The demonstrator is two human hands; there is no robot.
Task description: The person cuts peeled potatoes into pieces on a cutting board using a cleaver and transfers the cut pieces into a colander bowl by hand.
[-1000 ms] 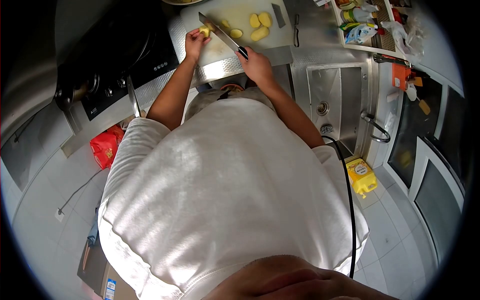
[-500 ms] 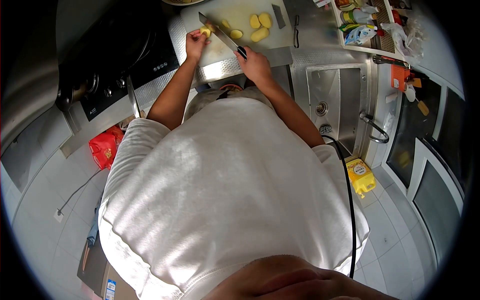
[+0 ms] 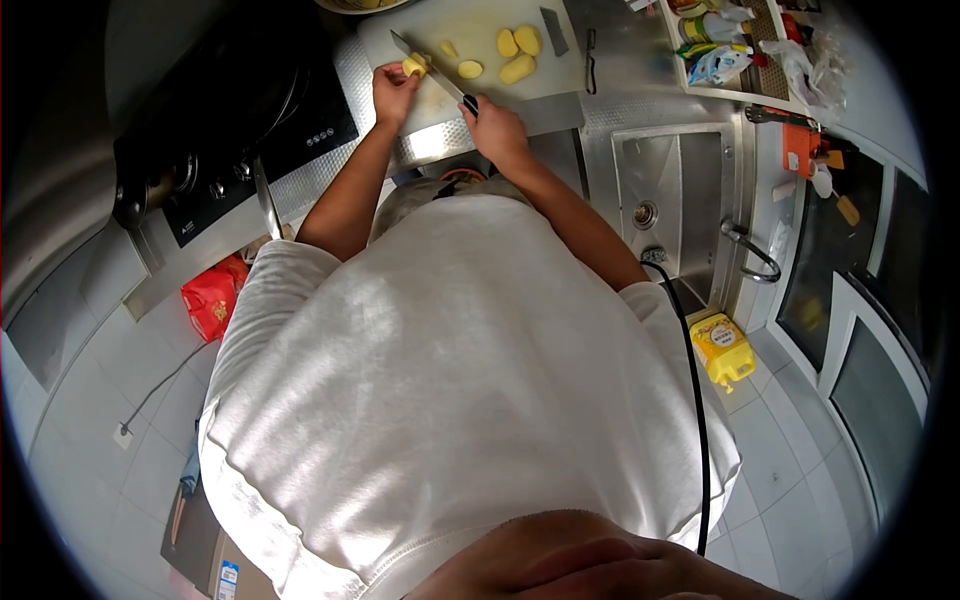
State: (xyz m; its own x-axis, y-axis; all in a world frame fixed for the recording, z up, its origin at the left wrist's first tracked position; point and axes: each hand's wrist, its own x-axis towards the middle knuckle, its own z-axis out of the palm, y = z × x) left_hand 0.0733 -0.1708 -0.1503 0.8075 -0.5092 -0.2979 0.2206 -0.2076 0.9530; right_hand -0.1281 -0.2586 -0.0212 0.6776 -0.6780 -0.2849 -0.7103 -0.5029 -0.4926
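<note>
My left hand (image 3: 396, 94) is closed on a peeled yellow potato piece (image 3: 415, 64) at the left side of the white cutting board (image 3: 480, 22). In my right hand (image 3: 497, 130) is the black handle of a kitchen knife (image 3: 446, 84), its blade slanting up and left against the potato piece. Whether the edge is inside the piece is too small to tell. Right of the blade lie a potato slice (image 3: 470, 69) and a smaller potato bit (image 3: 448, 48). Several larger peeled potato pieces (image 3: 517, 69) are grouped further right on the board.
A flat grey strip (image 3: 553, 32) lies at the board's right edge. Left is a black stove (image 3: 300, 115); right, a steel sink (image 3: 690, 180) with a curved faucet (image 3: 752, 255). A rack of bottles and bags (image 3: 720, 50) stands beyond. A bowl (image 3: 362, 4) shows at the top edge.
The knife and my right hand have moved left and slightly down, bringing the blade closer to the potato piece. My left hand keeps its hold, shifted slightly.
</note>
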